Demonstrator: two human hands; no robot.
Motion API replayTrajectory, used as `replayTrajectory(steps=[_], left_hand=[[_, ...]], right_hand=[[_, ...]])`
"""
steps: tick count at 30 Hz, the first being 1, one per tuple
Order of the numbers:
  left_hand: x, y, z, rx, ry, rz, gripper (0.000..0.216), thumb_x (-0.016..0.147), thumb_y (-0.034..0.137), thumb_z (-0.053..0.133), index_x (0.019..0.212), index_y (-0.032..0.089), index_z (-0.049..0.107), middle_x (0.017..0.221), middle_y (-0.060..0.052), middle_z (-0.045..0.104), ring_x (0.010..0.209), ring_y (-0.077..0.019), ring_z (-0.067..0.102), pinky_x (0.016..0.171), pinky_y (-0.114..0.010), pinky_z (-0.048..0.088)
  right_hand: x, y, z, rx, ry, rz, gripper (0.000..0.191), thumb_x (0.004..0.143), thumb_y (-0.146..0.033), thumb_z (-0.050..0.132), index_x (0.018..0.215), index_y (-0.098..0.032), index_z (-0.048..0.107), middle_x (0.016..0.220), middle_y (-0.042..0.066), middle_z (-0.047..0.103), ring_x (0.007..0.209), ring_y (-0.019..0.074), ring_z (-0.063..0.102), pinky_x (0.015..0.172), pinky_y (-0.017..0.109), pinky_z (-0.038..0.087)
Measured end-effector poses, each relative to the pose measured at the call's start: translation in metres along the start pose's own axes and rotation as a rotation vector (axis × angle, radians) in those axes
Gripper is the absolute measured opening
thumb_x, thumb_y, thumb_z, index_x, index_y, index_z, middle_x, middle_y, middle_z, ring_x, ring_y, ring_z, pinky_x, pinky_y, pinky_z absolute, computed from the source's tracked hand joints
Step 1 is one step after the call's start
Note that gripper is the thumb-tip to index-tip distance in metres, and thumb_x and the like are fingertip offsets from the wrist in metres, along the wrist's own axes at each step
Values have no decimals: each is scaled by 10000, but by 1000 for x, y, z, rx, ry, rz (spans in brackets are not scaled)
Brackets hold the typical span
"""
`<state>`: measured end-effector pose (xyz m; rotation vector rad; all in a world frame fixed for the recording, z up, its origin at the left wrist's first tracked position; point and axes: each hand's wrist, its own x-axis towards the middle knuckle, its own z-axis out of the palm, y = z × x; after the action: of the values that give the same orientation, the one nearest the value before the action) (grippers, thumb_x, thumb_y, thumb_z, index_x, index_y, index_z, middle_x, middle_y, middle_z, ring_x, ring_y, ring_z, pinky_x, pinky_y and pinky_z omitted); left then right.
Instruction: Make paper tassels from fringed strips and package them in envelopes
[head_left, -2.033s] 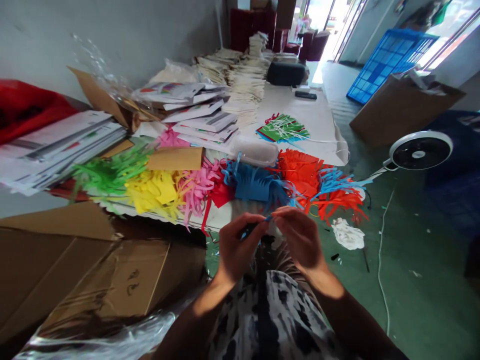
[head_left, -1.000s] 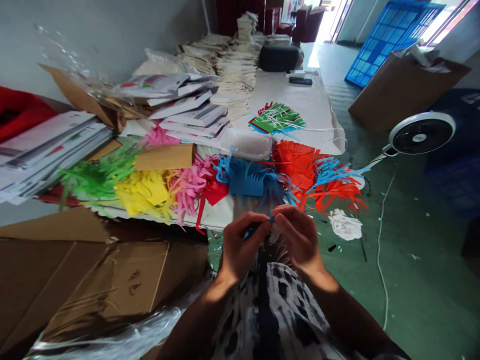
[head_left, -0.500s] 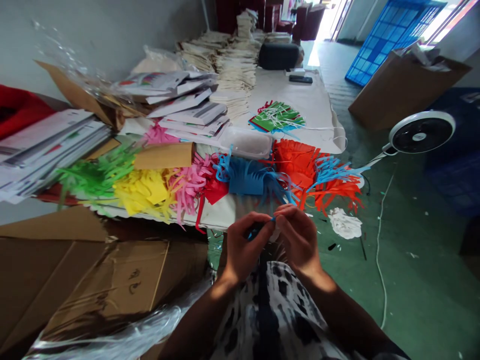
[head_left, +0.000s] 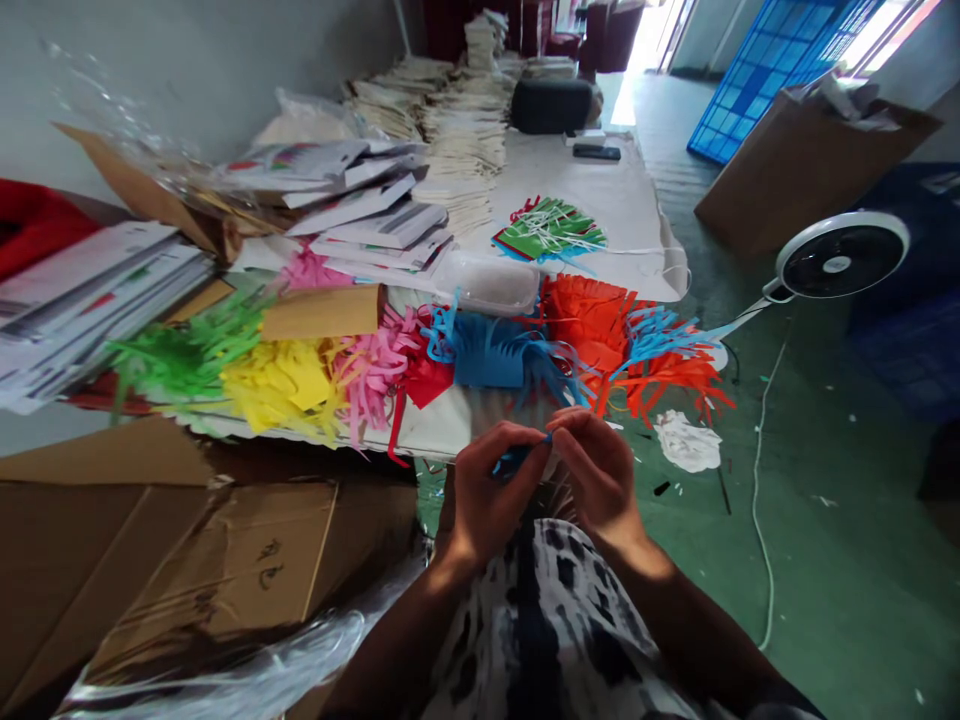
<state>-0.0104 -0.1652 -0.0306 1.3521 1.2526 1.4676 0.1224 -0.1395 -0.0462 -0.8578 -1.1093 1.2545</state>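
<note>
My left hand [head_left: 486,490] and my right hand [head_left: 600,470] meet over my lap, fingertips pinched together on a thin blue paper strip [head_left: 517,457]. Both hands are closed on it. Just beyond them, along the table's near edge, lie fringed paper piles: blue [head_left: 491,352], orange-red [head_left: 600,325], pink [head_left: 367,368], yellow [head_left: 281,385] and green [head_left: 176,360].
The white-covered table [head_left: 637,215] carries stacked booklets [head_left: 367,215], cream paper stacks [head_left: 465,140], a clear plastic box [head_left: 491,283] and a green fringed piece [head_left: 551,228]. Cardboard boxes [head_left: 187,540] stand at left. A floor fan [head_left: 840,255], a cable and crumpled white paper [head_left: 686,440] lie on the green floor.
My hands stay pinched on the blue strip, fingers shifting slightly. The view has tilted a little, moving the table up in the picture.
</note>
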Motion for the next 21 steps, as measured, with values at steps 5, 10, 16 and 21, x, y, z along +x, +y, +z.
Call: replayTrajectory(steps=[5, 10, 16, 21], left_hand=[[1, -3, 5, -52, 46, -55, 104, 903, 297, 795, 909, 196, 773, 833, 0, 754, 749, -119, 673, 707, -212, 514], [2, 0, 4, -64, 89, -70, 115, 899, 305, 797, 893, 190, 784, 820, -9, 748, 750, -124, 668, 699, -219, 515], [4, 3, 3, -75, 93, -46, 117, 900, 284, 786, 852, 180, 766, 787, -9, 726, 717, -121, 640, 677, -225, 504], [3, 1, 5, -62, 88, -71, 120, 897, 298, 797, 855, 188, 773, 803, -5, 735, 740, -118, 652, 703, -220, 509]], right_hand=[[-1, 0, 0, -32, 65, -40, 78, 951, -334, 747, 924, -262, 735, 945, 11, 656, 893, 154, 622, 815, 280, 498], [-1, 0, 1, -26, 32, -42, 49, 942, -333, 754, 957, -288, 767, 958, 16, 697, 902, 163, 638, 833, 302, 510], [-2, 5, 1, 23, 76, 4, 55, 888, -328, 803, 888, -287, 766, 952, 13, 689, 905, 169, 647, 815, 314, 516], [-4, 3, 1, 2, 69, -43, 32, 901, -287, 795, 893, -282, 764, 932, 7, 667, 881, 156, 628, 804, 302, 497]])
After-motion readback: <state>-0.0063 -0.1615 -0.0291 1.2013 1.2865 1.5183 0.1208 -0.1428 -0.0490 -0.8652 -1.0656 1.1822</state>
